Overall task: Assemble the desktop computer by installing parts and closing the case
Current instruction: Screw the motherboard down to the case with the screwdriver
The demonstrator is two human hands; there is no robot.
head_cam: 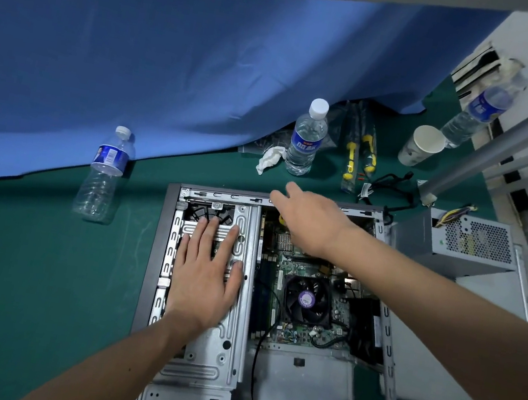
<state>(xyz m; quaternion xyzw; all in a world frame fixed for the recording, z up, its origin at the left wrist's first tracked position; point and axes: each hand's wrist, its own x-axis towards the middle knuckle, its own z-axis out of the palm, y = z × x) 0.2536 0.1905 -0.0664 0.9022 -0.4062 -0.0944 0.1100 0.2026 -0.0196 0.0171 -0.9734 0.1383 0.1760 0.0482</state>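
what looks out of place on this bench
An empty water bottle lies tipped on the green mat left of the open case, and a crumpled tissue sits beside the upright bottle. No spill is visible.

Left hand [206,273] lies flat with fingers spread; right hand [307,220] reaches forward, fingers loosely extended.

head camera looks steeply down (close) onto the open case [265,355].

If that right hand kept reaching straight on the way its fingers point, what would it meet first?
Probably the crumpled white tissue on the green table, just past the open grey computer case's far rim. The right hand points up-left; depth is uncertain.
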